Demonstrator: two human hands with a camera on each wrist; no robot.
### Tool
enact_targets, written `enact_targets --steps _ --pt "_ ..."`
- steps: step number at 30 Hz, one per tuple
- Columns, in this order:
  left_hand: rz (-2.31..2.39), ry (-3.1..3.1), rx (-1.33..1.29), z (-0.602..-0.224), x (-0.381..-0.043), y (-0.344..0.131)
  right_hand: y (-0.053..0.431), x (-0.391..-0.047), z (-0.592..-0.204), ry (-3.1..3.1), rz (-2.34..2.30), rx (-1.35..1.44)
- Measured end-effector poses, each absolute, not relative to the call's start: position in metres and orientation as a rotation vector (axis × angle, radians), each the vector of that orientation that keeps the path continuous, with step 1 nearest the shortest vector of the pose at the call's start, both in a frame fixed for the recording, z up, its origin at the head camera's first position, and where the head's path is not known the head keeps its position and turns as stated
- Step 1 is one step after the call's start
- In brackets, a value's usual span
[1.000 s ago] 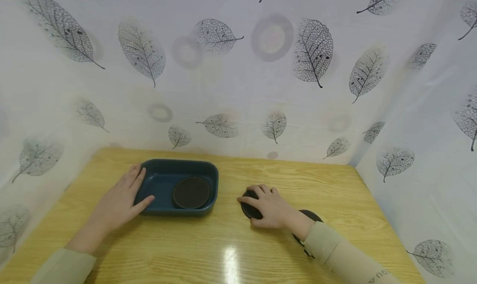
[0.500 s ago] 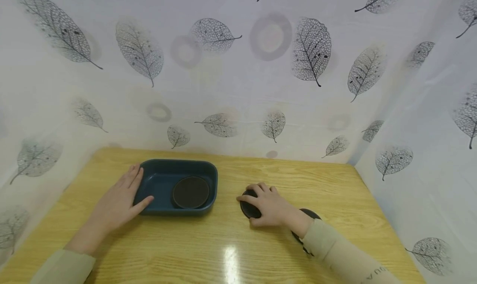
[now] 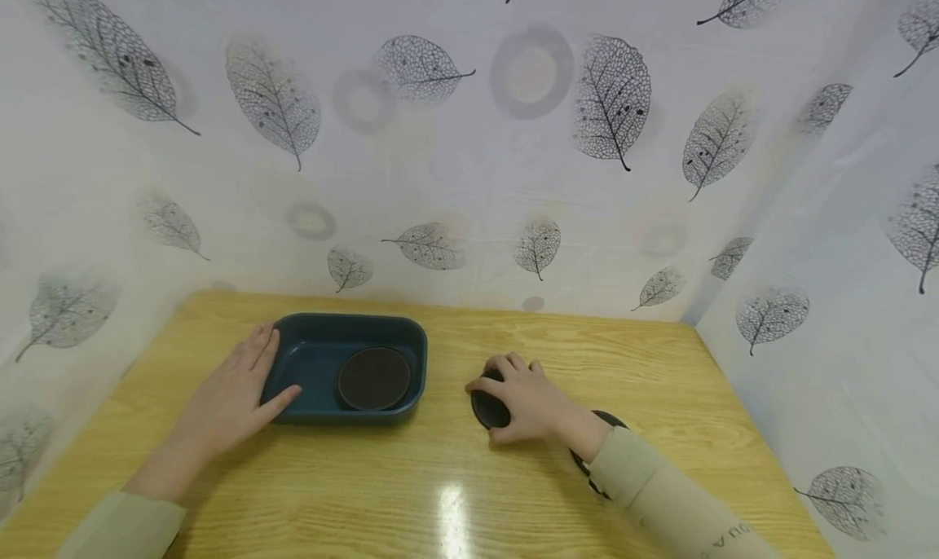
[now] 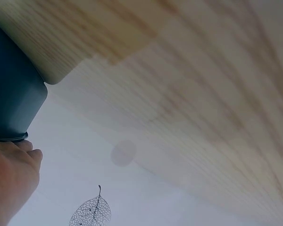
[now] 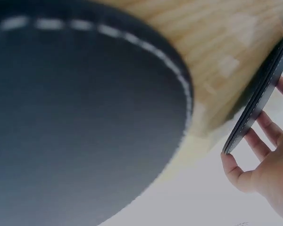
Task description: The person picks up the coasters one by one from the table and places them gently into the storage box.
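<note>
My right hand [image 3: 528, 404] grips a round black coaster [image 3: 489, 410] by its edge, just right of the tray. The right wrist view shows this coaster [image 5: 257, 101] nearly edge-on, its pale stitching visible, with thumb and fingertips along its rim. At left, my left hand [image 3: 229, 400] rests on the rim of a dark blue rectangular tray [image 3: 359, 417], fingers fairly straight along the left side and thumb over the front left corner. Inside the tray, toward its right end, lies another round dark coaster [image 3: 375, 378].
A further black coaster [image 3: 609, 418] lies partly hidden under my right forearm; it fills much of the right wrist view, with white stitching around its edge. The wood-grain table [image 3: 367, 486] meets a leaf-patterned cloth [image 3: 455, 168] at the back and right.
The coaster in my right hand has tipped up slightly, and the fingers of that hand arch a little higher. My left hand and the tray hold their places.
</note>
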State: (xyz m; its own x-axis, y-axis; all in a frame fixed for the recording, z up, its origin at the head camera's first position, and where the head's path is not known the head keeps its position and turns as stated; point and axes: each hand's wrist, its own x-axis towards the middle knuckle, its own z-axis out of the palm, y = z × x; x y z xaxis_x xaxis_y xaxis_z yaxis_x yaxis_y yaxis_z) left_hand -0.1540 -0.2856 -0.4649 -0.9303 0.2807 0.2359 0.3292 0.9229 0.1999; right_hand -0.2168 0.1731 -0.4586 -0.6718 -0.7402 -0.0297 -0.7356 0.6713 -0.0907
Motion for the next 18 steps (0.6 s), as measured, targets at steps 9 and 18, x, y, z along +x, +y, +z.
enact_targets --steps 9,18 --pt "-0.353 -2.895 -0.459 -0.464 -0.154 -0.286 0.164 -0.223 -0.440 2.834 -0.101 -1.267" --pt "-0.349 -2.892 -0.461 -0.463 -0.153 -0.285 0.151 -0.232 -0.417 2.865 -0.062 -1.340"
